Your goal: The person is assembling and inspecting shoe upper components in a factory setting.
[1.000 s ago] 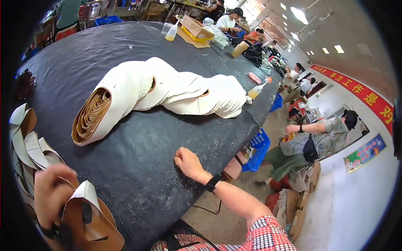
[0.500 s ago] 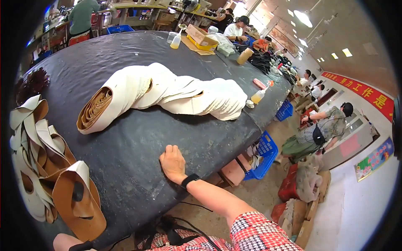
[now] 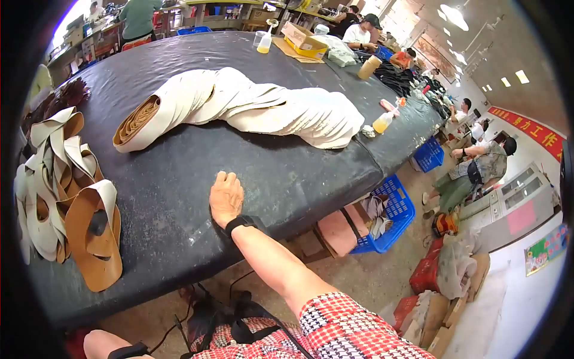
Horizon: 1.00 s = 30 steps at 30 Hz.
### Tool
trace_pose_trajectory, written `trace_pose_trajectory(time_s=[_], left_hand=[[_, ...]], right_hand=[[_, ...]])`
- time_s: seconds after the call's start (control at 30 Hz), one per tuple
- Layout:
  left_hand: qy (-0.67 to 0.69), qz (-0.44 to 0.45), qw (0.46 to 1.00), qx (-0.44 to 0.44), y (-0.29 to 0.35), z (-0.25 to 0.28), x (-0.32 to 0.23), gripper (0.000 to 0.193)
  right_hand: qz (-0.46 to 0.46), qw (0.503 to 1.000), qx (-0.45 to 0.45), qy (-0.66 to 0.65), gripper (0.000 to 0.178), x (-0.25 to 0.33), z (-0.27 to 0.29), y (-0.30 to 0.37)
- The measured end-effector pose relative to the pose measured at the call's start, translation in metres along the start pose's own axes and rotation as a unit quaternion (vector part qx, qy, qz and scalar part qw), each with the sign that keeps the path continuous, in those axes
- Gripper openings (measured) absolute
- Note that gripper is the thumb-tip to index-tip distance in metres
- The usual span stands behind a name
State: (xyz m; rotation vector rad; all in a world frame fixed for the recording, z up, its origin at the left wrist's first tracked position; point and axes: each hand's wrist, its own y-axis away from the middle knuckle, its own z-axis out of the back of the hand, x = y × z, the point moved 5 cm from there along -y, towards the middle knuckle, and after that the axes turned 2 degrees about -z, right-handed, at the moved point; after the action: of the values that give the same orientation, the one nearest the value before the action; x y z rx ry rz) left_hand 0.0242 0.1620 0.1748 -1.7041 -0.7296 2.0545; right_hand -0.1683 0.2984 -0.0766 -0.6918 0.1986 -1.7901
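The overlapped white row lies set out beyond your right hand on the counter, while the left pile looks unarranged; your right fingers sit together, apparently empty, their curl unclear, and your left hand shows no fingers to judge.

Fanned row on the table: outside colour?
The fanned row is whitish outside, best in the head view.

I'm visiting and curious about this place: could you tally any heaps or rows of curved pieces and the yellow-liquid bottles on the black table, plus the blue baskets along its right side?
Heap of brown-and-white pieces: 1
Row of overlapping white pieces: 1
Bottles of yellow liquid: 2
Blue baskets: 2
Total: 6
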Motion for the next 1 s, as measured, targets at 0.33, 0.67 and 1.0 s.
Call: trace_pose_trajectory(time_s=[0.33,0.67,1.0], left_hand=[[0.003,-0.109,0.993,-0.049,0.010,0.001,-0.013,0.044],[0.003,0.015,0.965,-0.263,0.088,0.035,-0.047,0.031],[-0.544,-0.132,0.691,-0.456,0.155,0.031,-0.113,0.008]], right_hand=[[0.029,0.998,-0.006,0.052,0.009,0.007,0.008,0.013],[0.115,0.987,0.020,0.107,0.009,0.021,0.002,0.011],[0.219,0.960,0.003,0.174,0.007,0.010,0.010,0.009]])
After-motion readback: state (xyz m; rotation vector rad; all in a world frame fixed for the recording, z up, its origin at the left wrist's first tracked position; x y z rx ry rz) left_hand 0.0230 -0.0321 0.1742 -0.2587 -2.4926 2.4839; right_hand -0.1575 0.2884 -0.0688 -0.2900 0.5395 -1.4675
